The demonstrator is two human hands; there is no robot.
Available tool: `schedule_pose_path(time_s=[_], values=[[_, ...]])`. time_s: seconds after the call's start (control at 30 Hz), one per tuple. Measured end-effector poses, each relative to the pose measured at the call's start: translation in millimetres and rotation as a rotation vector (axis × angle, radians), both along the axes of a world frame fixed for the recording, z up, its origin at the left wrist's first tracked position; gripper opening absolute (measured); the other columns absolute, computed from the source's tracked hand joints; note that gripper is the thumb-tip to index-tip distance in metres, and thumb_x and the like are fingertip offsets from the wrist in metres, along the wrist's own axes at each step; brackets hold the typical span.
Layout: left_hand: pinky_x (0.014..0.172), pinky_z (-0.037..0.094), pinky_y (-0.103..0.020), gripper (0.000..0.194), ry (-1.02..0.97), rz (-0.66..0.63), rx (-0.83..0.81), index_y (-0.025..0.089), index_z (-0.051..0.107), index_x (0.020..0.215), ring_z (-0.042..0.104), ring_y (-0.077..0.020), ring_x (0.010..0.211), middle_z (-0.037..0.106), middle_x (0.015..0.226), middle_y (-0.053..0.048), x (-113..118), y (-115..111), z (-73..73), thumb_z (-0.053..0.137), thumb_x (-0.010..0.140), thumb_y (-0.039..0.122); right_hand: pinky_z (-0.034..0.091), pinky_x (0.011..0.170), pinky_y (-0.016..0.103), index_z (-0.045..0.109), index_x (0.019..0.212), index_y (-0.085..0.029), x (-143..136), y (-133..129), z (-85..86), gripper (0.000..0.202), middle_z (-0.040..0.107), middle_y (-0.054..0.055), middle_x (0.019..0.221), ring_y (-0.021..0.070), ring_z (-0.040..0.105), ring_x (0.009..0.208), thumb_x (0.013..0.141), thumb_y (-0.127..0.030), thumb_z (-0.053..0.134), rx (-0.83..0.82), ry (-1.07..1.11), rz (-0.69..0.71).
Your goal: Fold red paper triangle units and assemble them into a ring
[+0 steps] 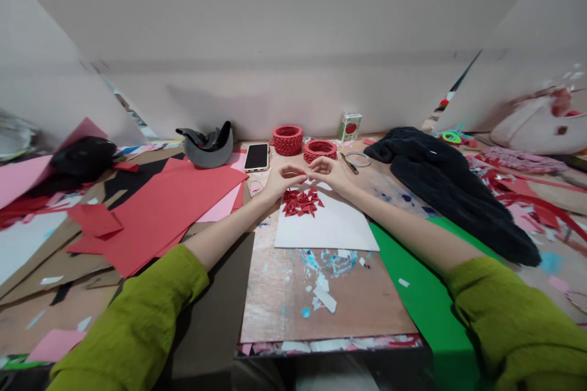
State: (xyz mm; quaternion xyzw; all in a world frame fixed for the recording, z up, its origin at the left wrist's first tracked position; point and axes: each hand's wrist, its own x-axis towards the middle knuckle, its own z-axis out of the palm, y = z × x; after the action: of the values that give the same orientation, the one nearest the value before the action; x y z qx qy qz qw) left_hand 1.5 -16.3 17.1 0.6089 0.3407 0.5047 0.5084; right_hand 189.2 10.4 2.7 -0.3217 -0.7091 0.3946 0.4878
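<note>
Pinching narrowly with left hand (pixel 280 182) and right hand (pixel 334 176), nearly fingertip to fingertip (too small to tell about anything held in the grip). Hovering at the far edge of the red folded pieces (pixel 300 202), heaped on a white sheet (pixel 326 231) on the table (pixel 385 182), just in front of the nearer red ring (pixel 316 154).

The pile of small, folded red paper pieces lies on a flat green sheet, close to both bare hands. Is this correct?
Not quite: the head view shows the pile of small, folded red paper pieces on a flat white sheet, not green. It is close to both bare hands, left hand and right hand.
</note>
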Motion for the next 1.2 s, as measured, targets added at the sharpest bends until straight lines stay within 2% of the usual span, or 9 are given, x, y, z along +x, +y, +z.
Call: schedule_pose_path(time_s=[0.13, 0.3, 0.43, 0.7, 0.83, 0.93, 1.0, 1.1, 1.2], values=[[0.07, 0.056, -0.033, 0.026, -0.013, -0.011, -0.02, 0.015, 0.071, 0.081, 0.067, -0.0207, 0.078, 0.07, 0.085, -0.007, 0.3, 0.9, -2.3, 0.081, 0.063, 0.032, 0.057, 0.062, 0.032, 0.058, 0.085, -0.017, 0.6, -0.9, 1.3, 0.034, 0.066, 0.004, 0.079, 0.0184, 0.066, 0.073, 0.071, -0.045, 0.073, -0.016, -0.014, 0.021], [0.073, 0.056, -0.036, 0.029, -0.07, -0.002, -0.04, 0.015, 0.07, 0.083, 0.067, -0.0208, 0.08, 0.07, 0.088, -0.006, 0.9, 1.1, -5.9, 0.081, 0.063, 0.033, 0.046, 0.057, 0.026, 0.056, 0.073, -0.017, -2.1, -7.2, 7.0, 0.038, 0.059, 0.001, 0.067, 0.0132, 0.057, 0.061, 0.087, -0.051, 0.051, 0.044, -0.121, -0.006], [0.071, 0.056, -0.034, 0.029, -0.064, -0.029, -0.043, 0.014, 0.07, 0.081, 0.067, -0.0198, 0.076, 0.07, 0.083, -0.006, 0.9, 1.4, -7.7, 0.082, 0.063, 0.033, 0.033, 0.052, 0.024, 0.054, 0.063, -0.016, -6.2, -14.8, 10.4, 0.041, 0.05, -0.002, 0.057, 0.0116, 0.046, 0.056, 0.086, -0.051, 0.053, 0.121, -0.262, -0.02], [0.069, 0.053, -0.03, 0.031, -0.036, -0.07, -0.047, 0.014, 0.072, 0.079, 0.066, -0.0185, 0.074, 0.071, 0.08, -0.006, 0.7, 2.6, -6.5, 0.086, 0.057, 0.031, 0.026, 0.055, 0.026, 0.055, 0.057, -0.017, -7.0, -17.7, 11.1, 0.039, 0.048, -0.002, 0.055, 0.0116, 0.039, 0.056, 0.086, -0.043, 0.054, 0.256, -0.354, -0.093], [0.07, 0.055, -0.034, 0.031, -0.058, -0.053, -0.074, 0.014, 0.073, 0.081, 0.068, -0.0213, 0.075, 0.072, 0.085, -0.008, 1.4, -0.6, -4.5, 0.084, 0.06, 0.034, 0.028, 0.053, 0.025, 0.054, 0.06, -0.017, -6.7, -14.1, 9.9, 0.043, 0.048, -0.002, 0.055, 0.0118, 0.04, 0.055, 0.089, -0.048, 0.047, 0.235, -0.331, -0.094], [0.072, 0.056, -0.036, 0.032, -0.104, -0.023, -0.071, 0.016, 0.072, 0.083, 0.068, -0.0216, 0.079, 0.072, 0.089, -0.007, 1.3, 0.2, -4.0, 0.083, 0.06, 0.034, 0.035, 0.056, 0.025, 0.058, 0.07, -0.016, -6.8, -12.5, 9.4, 0.047, 0.056, 0.001, 0.064, 0.0135, 0.049, 0.06, 0.095, -0.049, 0.034, 0.204, -0.292, -0.075], [0.069, 0.055, -0.034, 0.032, -0.123, -0.002, -0.065, 0.016, 0.071, 0.082, 0.067, -0.02, 0.075, 0.071, 0.085, -0.006, 1.0, 2.5, -4.6, 0.084, 0.058, 0.034, 0.04, 0.059, 0.026, 0.062, 0.076, -0.015, -7.2, -12.8, 9.2, 0.043, 0.062, 0.003, 0.07, 0.0146, 0.054, 0.064, 0.093, -0.048, 0.04, 0.194, -0.29, -0.036], [0.065, 0.052, -0.029, 0.027, -0.127, 0.031, -0.05, 0.016, 0.069, 0.074, 0.065, -0.0166, 0.069, 0.069, 0.075, -0.003, 0.9, 6.7, -6.3, 0.084, 0.058, 0.031, 0.043, 0.064, 0.026, 0.066, 0.082, -0.016, -8.2, -14.4, 9.1, 0.027, 0.066, 0.002, 0.075, 0.0158, 0.058, 0.069, 0.083, -0.043, 0.06, 0.201, -0.306, 0.029], [0.068, 0.051, -0.028, 0.025, -0.125, 0.058, -0.023, 0.016, 0.068, 0.073, 0.064, -0.0155, 0.071, 0.067, 0.074, -0.001, 0.9, 9.3, -7.4, 0.084, 0.059, 0.029, 0.044, 0.068, 0.028, 0.068, 0.08, -0.017, -8.1, -14.5, 9.1, 0.022, 0.068, 0.003, 0.077, 0.0169, 0.059, 0.072, 0.081, -0.038, 0.061, 0.208, -0.281, 0.016]])
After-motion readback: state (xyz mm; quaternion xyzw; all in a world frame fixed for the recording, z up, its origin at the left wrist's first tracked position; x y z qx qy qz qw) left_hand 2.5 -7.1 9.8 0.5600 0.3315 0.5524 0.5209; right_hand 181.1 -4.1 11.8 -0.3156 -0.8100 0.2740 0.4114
